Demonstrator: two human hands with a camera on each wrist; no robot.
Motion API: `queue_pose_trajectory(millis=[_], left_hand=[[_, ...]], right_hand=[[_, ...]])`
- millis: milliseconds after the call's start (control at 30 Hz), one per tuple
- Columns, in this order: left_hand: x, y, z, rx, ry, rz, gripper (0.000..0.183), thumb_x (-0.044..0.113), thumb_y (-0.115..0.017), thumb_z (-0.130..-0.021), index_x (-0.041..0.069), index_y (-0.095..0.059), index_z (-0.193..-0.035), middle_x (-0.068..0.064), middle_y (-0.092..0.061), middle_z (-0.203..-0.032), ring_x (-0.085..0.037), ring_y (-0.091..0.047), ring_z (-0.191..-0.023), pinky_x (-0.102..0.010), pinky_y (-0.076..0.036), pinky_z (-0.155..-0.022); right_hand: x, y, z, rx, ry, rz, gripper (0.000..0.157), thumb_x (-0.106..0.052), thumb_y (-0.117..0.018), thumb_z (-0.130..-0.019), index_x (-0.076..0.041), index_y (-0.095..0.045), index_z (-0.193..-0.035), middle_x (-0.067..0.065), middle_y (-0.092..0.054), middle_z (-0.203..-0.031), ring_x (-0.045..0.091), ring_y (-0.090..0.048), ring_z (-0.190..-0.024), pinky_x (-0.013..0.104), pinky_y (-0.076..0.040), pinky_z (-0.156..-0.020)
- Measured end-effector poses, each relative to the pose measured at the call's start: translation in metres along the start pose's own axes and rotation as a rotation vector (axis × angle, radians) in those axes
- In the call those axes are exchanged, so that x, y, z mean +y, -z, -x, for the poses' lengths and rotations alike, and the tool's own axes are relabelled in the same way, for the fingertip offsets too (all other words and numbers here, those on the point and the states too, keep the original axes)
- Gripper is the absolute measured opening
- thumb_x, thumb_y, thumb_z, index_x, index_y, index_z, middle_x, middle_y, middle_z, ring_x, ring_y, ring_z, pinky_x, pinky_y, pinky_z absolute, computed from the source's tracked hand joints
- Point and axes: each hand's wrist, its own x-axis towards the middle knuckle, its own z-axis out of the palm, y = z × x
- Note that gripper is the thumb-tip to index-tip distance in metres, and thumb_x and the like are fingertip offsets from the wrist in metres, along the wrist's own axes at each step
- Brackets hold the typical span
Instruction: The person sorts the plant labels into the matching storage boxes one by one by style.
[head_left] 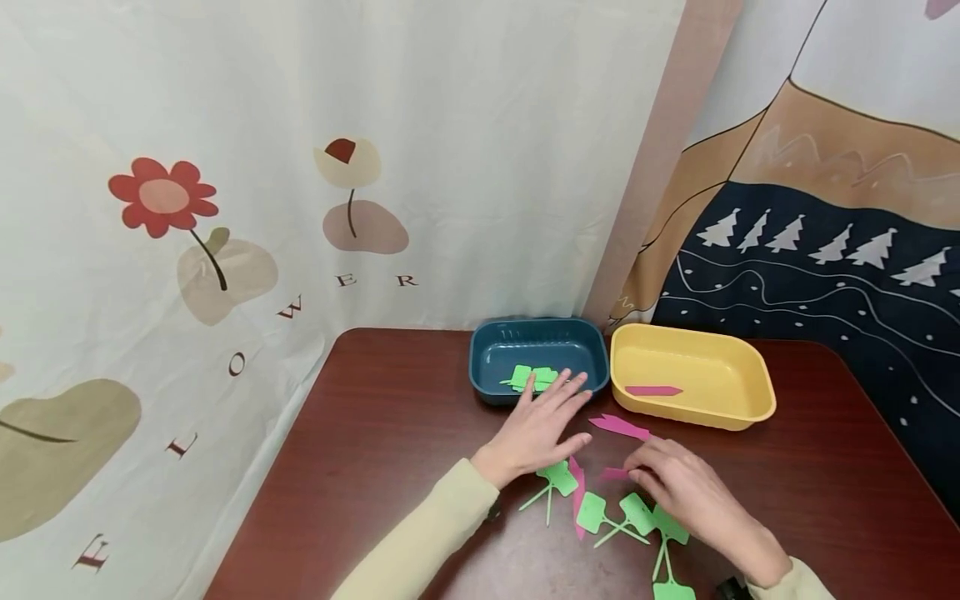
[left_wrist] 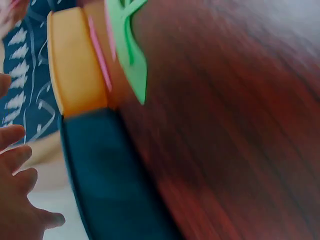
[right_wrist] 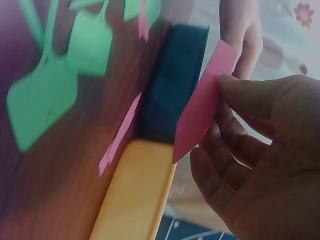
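Observation:
My left hand (head_left: 538, 429) is over the front rim of the dark blue basket (head_left: 480, 354), fingers spread and holding nothing. Several green plant labels (head_left: 525, 377) lie inside that basket, partly behind the fingers. Between thumb and fingers, my right hand (head_left: 686, 487) pinches a pink plant label (right_wrist: 205, 102), raised above the table in the right wrist view. Another pink label (head_left: 577, 500) lies by a green pair (head_left: 557, 477) below the left hand. More pink (head_left: 618, 427) lies before the baskets. Crossed green labels (head_left: 591, 512) are left of and under the right hand.
A yellow basket (head_left: 693, 408) stands at the back right beside the blue one, with a pink label (head_left: 654, 390) in it. The brown table (head_left: 375, 433) meets a printed curtain (head_left: 465, 167) at its back edge. One green label (head_left: 673, 592) is near the front.

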Motion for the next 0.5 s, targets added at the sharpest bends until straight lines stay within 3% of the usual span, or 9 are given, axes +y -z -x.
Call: queue_pose_trajectory(millis=[267,500], left_hand=[[0.014,-0.011,-0.028,-0.091,0.020,-0.043,0.074,0.066,-0.045,-0.103,0.021,-0.041,-0.161,0.004,-0.014,-0.174,-0.020,-0.004,-0.160,-0.069,-0.016,-0.119],[0.016,-0.019,-0.045,-0.124,0.031,-0.091,0.080,0.070,-0.043,-0.101,0.022,-0.033,-0.164,0.003,-0.012,-0.174,-0.024,-0.010,-0.160,-0.071,-0.016,-0.118]], right_hand=[[0.033,0.015,-0.006,0.155,-0.079,0.022,0.016,-0.006,-0.081,-0.089,-0.020,-0.075,-0.093,-0.012,-0.062,-0.089,0.010,-0.054,-0.080,0.034,-0.050,-0.070],[0.058,0.032,-0.016,0.222,-0.147,0.021,0.012,-0.003,-0.081,-0.088,-0.009,-0.076,-0.097,0.002,-0.066,-0.093,0.020,-0.058,-0.084,0.041,-0.052,-0.074]])
